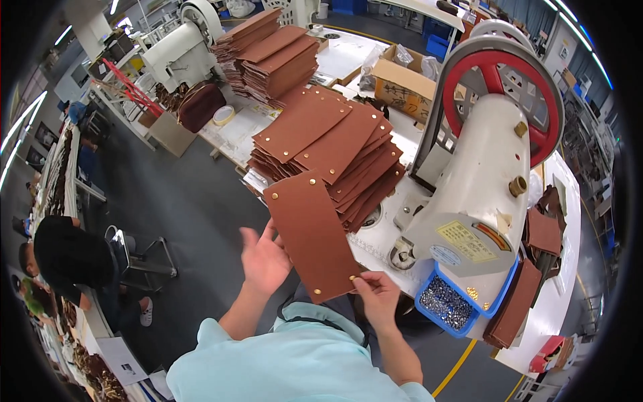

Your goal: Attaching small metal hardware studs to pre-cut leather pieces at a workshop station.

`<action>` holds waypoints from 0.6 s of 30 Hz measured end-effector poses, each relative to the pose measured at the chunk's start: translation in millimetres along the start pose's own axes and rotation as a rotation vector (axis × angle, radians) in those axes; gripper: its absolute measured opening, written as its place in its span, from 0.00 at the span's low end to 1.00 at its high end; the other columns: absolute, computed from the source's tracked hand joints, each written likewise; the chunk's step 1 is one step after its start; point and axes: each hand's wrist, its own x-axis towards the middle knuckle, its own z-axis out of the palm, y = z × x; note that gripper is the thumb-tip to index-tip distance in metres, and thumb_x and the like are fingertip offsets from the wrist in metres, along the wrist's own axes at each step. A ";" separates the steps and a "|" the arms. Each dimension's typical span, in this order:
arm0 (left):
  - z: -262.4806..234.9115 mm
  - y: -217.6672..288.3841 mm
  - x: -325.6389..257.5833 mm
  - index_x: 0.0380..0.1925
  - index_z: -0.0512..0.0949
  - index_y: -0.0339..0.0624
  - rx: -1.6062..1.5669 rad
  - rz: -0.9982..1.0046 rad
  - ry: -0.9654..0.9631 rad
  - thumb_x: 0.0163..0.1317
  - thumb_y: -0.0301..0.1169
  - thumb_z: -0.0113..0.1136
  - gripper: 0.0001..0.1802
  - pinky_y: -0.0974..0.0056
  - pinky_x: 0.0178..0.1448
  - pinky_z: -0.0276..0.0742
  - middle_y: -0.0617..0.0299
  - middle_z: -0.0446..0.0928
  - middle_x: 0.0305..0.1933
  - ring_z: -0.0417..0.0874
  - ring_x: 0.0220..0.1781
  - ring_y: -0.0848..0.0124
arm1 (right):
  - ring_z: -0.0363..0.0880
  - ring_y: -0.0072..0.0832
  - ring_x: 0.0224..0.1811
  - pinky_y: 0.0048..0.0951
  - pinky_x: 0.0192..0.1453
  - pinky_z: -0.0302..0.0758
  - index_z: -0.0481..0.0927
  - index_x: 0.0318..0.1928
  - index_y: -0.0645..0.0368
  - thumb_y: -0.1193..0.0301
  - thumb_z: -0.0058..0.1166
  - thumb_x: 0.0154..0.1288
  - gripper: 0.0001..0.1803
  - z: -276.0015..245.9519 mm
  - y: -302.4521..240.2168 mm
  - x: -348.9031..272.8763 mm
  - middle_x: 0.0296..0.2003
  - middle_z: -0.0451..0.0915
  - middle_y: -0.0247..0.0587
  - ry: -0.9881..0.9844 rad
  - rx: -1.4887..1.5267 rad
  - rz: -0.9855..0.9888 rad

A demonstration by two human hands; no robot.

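Right hand (378,295) pinches the lower right corner of a brown leather panel (311,234), thumb and forefinger closed on the edge by a brass rivet. Left hand (264,258) sits at the panel's 8 o'clock, fingers loosely spread and half open, fingertips against the panel's left edge or back; can't tell how firm the contact is. Panel is held in the air, tilted, in front of the table edge (234,144), just below the fanned stack.

Counts: one panel in hand, four rivets visible on it, one near each corner. Fanned stack of like panels (335,144) at the panel's 12 o'clock, too many to count, rivets showing on the top ones. Second pile of panels (274,57) farther off at 11 o'clock, also uncountable. Smaller brown leather pieces (542,231) at 3 o'clock, right of the machine.

White riveting press (479,194) with red handwheel (499,84) at 2 o'clock from the panel. Second white machine (181,47) at 11 o'clock.

Containers: blue tray (445,305) at the press base, 4 o'clock from the panel, filled with small silvery metal parts. Open cardboard box (402,84) at 1 o'clock, clear plastic bags in it. Roll of tape (223,115) on the table.

Another person (67,258) sits at 9 o'clock.
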 end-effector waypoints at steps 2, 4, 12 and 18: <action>7.3 -14.3 14.0 0.73 0.64 0.39 0.999 0.273 0.280 0.71 0.39 0.65 0.35 0.54 0.76 0.67 0.55 0.74 0.70 0.74 0.72 0.61 | 0.87 0.26 0.41 0.29 0.47 0.87 0.81 0.50 0.69 0.81 0.64 0.68 0.12 14.5 6.7 -1.6 0.41 0.87 0.46 -0.060 0.011 0.022; 23.6 4.0 42.8 0.72 0.64 0.38 1.018 0.252 0.222 0.68 0.30 0.65 0.34 0.56 0.75 0.69 0.56 0.75 0.69 0.75 0.70 0.64 | 0.87 0.27 0.42 0.29 0.49 0.86 0.81 0.53 0.68 0.81 0.63 0.69 0.13 21.6 -5.2 -6.4 0.42 0.87 0.46 -0.065 0.028 0.034; 85.8 161.5 246.5 0.68 0.71 0.35 1.230 0.000 -0.040 0.69 0.26 0.65 0.28 0.58 0.64 0.80 0.56 0.82 0.58 0.83 0.58 0.66 | 0.88 0.23 0.44 0.26 0.51 0.83 0.84 0.55 0.65 0.76 0.66 0.66 0.17 -45.1 -15.1 -27.7 0.43 0.90 0.43 -0.231 -0.555 0.202; 17.8 191.8 322.1 0.71 0.69 0.36 2.001 0.014 0.177 0.59 0.46 0.75 0.45 0.58 0.59 0.81 0.50 0.84 0.56 0.86 0.54 0.63 | 0.89 0.26 0.42 0.26 0.50 0.84 0.85 0.53 0.66 0.75 0.69 0.62 0.18 -78.7 -28.7 -75.3 0.41 0.90 0.45 -0.093 -0.715 0.229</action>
